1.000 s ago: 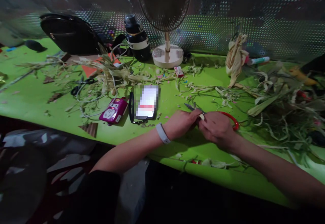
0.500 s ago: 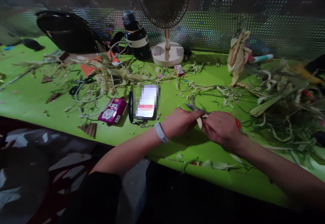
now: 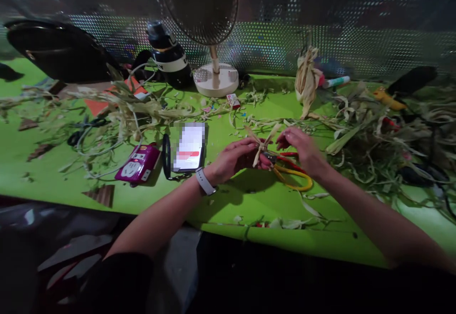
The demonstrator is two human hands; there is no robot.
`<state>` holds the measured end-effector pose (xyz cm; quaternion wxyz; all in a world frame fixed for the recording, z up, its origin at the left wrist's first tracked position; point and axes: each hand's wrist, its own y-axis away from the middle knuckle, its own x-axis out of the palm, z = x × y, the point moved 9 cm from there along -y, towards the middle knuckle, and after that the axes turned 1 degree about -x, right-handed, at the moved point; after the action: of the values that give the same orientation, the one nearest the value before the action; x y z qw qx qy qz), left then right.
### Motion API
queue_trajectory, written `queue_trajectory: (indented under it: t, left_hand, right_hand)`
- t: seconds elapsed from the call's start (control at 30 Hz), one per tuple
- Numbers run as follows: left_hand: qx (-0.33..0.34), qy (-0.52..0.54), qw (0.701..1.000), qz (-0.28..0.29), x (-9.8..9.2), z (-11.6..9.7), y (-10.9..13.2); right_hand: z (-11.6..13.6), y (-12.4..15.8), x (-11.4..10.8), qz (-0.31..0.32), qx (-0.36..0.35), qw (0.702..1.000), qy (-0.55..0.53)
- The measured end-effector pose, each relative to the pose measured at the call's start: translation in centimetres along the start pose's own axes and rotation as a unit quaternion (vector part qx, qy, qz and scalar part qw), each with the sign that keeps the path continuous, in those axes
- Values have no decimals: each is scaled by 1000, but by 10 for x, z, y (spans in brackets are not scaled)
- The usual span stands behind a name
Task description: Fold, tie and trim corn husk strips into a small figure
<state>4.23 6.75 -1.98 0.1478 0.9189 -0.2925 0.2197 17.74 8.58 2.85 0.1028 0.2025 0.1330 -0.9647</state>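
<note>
1. The husk piece (image 3: 261, 144), a small pale cross of dried strips, is held just above the green surface (image 3: 228, 195), near the front edge and a little right of the middle.
2. The surface is littered with husk scraps; a loose heap of husks (image 3: 374, 133) is spread over its right side.
3. A fan (image 3: 199, 5) is stood at the back on a round base, with a black bag (image 3: 53, 50) at the far left and a dark bottle (image 3: 167, 57) between them.
4. The left hand (image 3: 233, 158) is clenched around the lower part of the husk piece, which is pinched between thumb and fingers; the strips stick up and out to the right of the knuckles. A pale wristband (image 3: 205, 181) is worn on that wrist.
5. The right hand (image 3: 302, 148) is held half-curled just to the right of the husk piece, with nothing seen in its grip. Its fingertips are brought close to the upper right strip; because of blur, it cannot be told whether they touch.
6. Scissors (image 3: 281, 164) with red and yellow handles are laid on the surface directly beneath the two hands, below the husk piece.
7. A phone (image 3: 188, 147) is laid left of the left hand, and a magenta power strip (image 3: 137, 163) just beyond it.
</note>
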Motion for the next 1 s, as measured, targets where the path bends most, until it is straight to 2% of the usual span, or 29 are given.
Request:
queue_trajectory:
  t: [0.13,0.27,0.33,0.57,0.77,0.9,1.0]
  left_hand:
    - [30,-7,999,-28,-3,-5,0]
    - [60,-88,990,-92,-12,-6,-1]
    - [72,-126,984,-101,-13,-6,-2]
    - [81,-238,964,-85,-11,-15,1]
    - [93,-299,946,-86,-17,-22,2]
    - [89,-298,949,-42,-13,-20,0]
    - [97,-327,940,-3,-2,-18,2]
  right_hand:
    - [2,8,24,91,-9,993,72]
    - [5,14,34,100,-21,989,109]
    - [7,15,38,105,-24,987,120]
    - [9,16,44,148,-23,976,156]
    - [2,15,43,161,-20,980,115]
    - [-2,12,37,168,13,983,68]
    - [9,11,27,134,-7,987,85]
